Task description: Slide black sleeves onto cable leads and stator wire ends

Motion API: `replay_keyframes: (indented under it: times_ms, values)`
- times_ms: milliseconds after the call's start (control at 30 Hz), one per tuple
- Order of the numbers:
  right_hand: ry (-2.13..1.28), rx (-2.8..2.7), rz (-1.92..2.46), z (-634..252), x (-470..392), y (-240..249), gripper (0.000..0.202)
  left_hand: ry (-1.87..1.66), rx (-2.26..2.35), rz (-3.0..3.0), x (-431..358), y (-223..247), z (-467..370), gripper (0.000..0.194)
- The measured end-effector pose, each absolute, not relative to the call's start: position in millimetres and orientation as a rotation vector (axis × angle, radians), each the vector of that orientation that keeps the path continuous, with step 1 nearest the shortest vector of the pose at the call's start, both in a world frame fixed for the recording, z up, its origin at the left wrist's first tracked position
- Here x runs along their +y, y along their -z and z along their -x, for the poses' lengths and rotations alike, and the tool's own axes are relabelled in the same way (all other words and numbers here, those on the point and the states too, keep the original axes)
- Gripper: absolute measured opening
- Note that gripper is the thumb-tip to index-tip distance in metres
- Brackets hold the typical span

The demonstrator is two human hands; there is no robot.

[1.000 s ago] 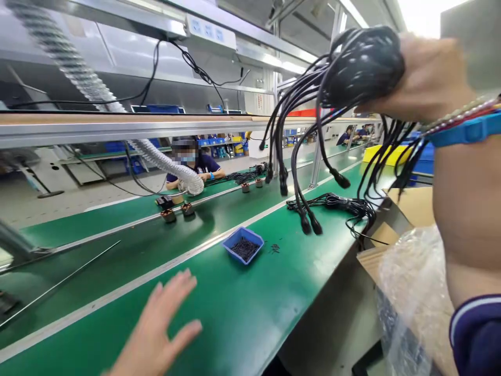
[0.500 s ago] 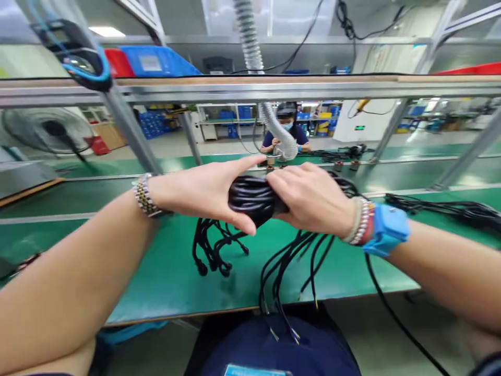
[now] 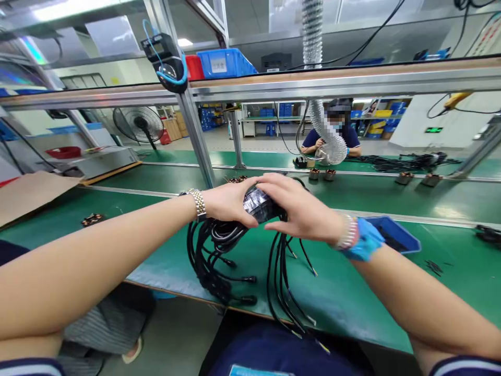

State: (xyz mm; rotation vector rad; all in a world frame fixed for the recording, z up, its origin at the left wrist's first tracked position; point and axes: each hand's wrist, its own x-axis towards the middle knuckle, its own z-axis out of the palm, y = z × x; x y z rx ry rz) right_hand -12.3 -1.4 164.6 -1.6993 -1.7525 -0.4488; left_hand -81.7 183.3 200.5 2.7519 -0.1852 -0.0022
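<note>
A thick bundle of black cables (image 3: pixel 229 235) is held above the green bench, wrapped at its middle in shiny black tape. My left hand (image 3: pixel 230 201) grips the taped part from the left, thumb in front. From the right, my right hand (image 3: pixel 301 209) curls over the same part, its fingers on top. Cable ends with black connectors hang down at the left. On the right, ends with bare coloured wires dangle over the bench's front edge. The palms hide part of the bundle.
A blue tray (image 3: pixel 407 243) lies right of my right wrist. Copper-wound parts (image 3: pixel 405 178) stand beyond the rail. A metal post (image 3: pixel 195 136) rises behind my left hand. Across the bench sits a person (image 3: pixel 352 138). Someone's leg shows at lower left.
The view has swung left. My left hand has closed onto the bundle, which now shows its taped middle between both hands. The blue tray has come into view.
</note>
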Motion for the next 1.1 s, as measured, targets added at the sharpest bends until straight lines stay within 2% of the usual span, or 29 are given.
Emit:
replay_keyframes:
  times_ms: [33,67,100,167,200,233,300,400,567,667,767,867,967,1100]
  values:
    - [0.264,-1.554,1.607,14,-11,-155,0.048,-0.007,-0.099,-2.835,187,-201,82,0.092]
    - [0.061,-1.335,1.489,18,-19,-143,0.04,-0.01,-0.022,-2.912,190,-203,83,0.09]
    - [-0.261,-1.212,1.358,22,-23,-130,0.038,-0.008,0.029,-2.976,192,-207,84,0.087]
    - [-0.933,-1.042,1.043,29,-19,-105,0.06,-0.047,0.036,-3.058,194,-216,87,0.078]
    - [-1.072,-0.939,0.905,29,-11,-96,0.068,-0.073,-0.003,-3.091,192,-220,88,0.076]
    - [-1.061,-0.857,0.782,28,0,-91,0.074,-0.099,-0.059,-3.122,190,-224,91,0.076]
    - [-0.832,-0.729,0.641,18,26,-92,0.081,-0.182,-0.145,-3.19,185,-230,95,0.08]
    - [-0.545,-0.619,0.557,-6,61,-111,0.081,-0.31,-0.121,-3.305,180,-235,101,0.083]
    - [-0.447,-0.528,0.469,-52,92,-133,0.075,-0.367,-0.03,-3.469,191,-242,110,0.086]
    - [-0.438,-0.366,0.5,-85,92,-128,0.057,-0.246,-0.12,-3.577,198,-233,122,0.081]
    - [-0.366,-0.159,0.682,-108,82,-98,0.03,-0.159,-0.184,-3.64,205,-192,132,0.073]
    - [-0.421,-0.029,0.885,-115,66,-45,0.027,-0.089,-0.186,-3.575,214,-124,127,0.069]
    - [-0.49,0.096,1.054,-118,42,3,0.026,0.131,-0.136,-3.38,230,-61,106,0.074]
    - [-0.586,0.132,1.289,-127,-9,29,0.014,0.279,-0.011,-3.215,256,-29,76,0.087]
